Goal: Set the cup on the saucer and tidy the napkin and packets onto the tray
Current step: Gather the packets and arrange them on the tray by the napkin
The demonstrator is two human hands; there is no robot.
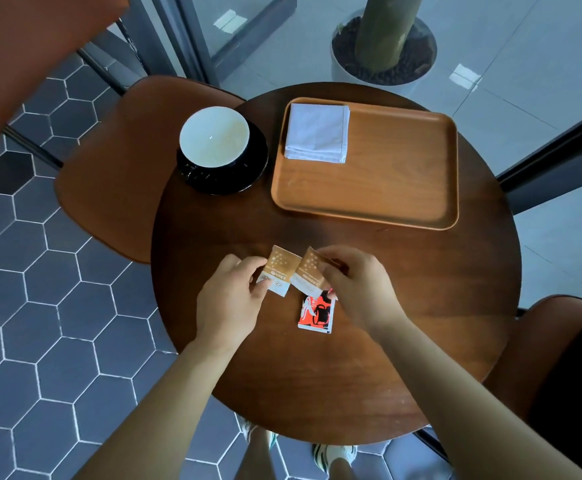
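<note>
A white cup [214,136] stands on a black saucer [225,181] at the back left of the round wooden table [403,306]. A folded white napkin [317,133] lies in the back left corner of the wooden tray [386,181]. Near the table's front, my left hand [229,299] pinches a brown packet [280,270]. My right hand [358,289] pinches a second brown packet [308,271] beside it. A red and white packet [317,315] lies flat on the table just below my right hand.
A brown chair [109,168] stands left of the table and another [542,341] at the right. A potted plant [383,46] sits on the floor behind the table. Dark window frames run along the back and right.
</note>
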